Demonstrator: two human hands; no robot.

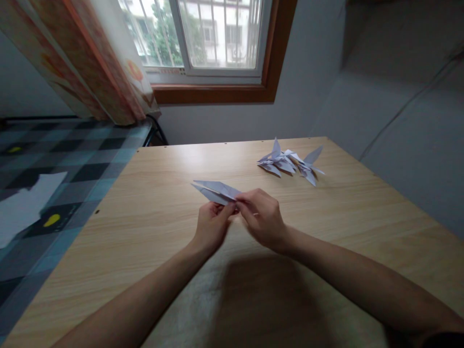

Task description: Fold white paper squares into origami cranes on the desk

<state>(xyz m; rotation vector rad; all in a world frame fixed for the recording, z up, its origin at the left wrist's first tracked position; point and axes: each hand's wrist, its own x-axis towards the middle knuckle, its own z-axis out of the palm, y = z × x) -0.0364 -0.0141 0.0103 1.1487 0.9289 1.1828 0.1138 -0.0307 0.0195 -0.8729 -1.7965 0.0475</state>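
Observation:
A pale, narrow folded paper piece (214, 190) with a pointed end juts out to the left above the middle of the wooden table (152, 227). My left hand (212, 228) pinches its near end from below, fingers closed on the paper. My right hand (263, 216) is closed on the same end from the right, thumb and fingers pressed on the fold. Both hands meet at the paper, just above the tabletop.
A small pile of folded paper shapes (290, 164) lies at the far right of the table. A bed with a chequered cover (54, 159) and a white sheet (21, 205) stands to the left. Curtain (94, 63), window (213, 38) and grey walls lie beyond.

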